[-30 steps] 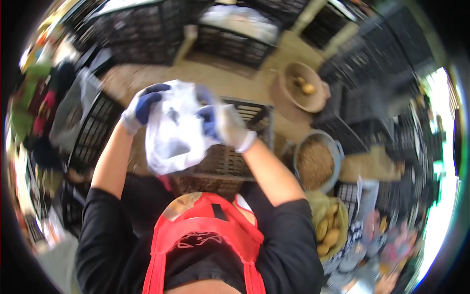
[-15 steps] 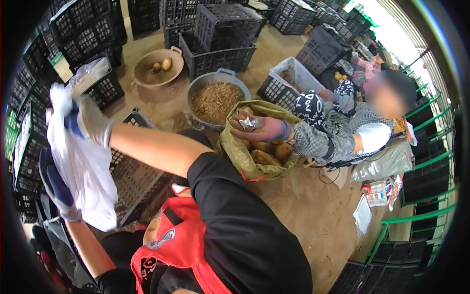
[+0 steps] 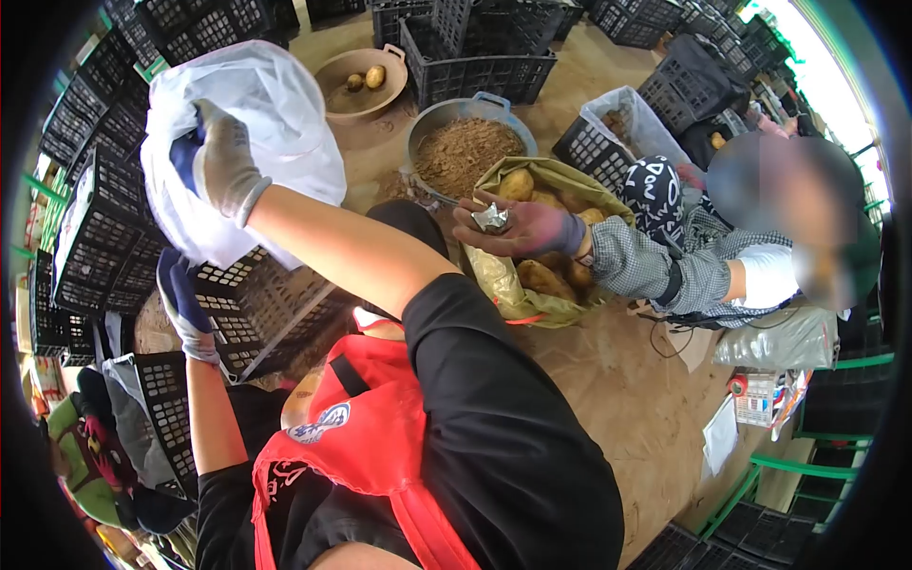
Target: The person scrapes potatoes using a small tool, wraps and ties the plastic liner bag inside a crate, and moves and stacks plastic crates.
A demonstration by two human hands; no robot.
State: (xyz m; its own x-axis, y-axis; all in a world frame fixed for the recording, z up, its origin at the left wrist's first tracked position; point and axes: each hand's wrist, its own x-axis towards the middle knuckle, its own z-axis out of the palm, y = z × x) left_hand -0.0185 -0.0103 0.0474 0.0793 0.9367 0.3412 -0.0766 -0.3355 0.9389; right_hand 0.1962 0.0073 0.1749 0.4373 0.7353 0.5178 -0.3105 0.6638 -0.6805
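Note:
My right hand [image 3: 224, 163], in a grey and blue glove, grips the edge of a white plastic bag [image 3: 294, 133]. The bag is puffed out and spread wide at the left. Lower down, my left hand [image 3: 182, 296], gloved the same way, has its fingers together at the bag's lower edge; its fingertips are partly hidden. Just below the bag is a black plastic crate [image 3: 275, 313] with slotted sides. To the right, a co-worker's gloved hand [image 3: 527, 231] lies palm up with a crumpled silvery thing [image 3: 491, 218] on it.
A green sack [image 3: 494, 275] of potatoes [image 3: 545, 278] stands under the co-worker's hand. Behind are a grey tub [image 3: 518, 128] of brown crumbly material and a tan basin [image 3: 332, 71] with potatoes. Stacked black crates [image 3: 114, 237] line the left; a lined crate [image 3: 579, 152] stands beside the co-worker.
The white bag has gone from hanging narrow to ballooning open, up and to the right. My right hand has moved up and right with it. The view has shifted; the co-worker's palm stays out.

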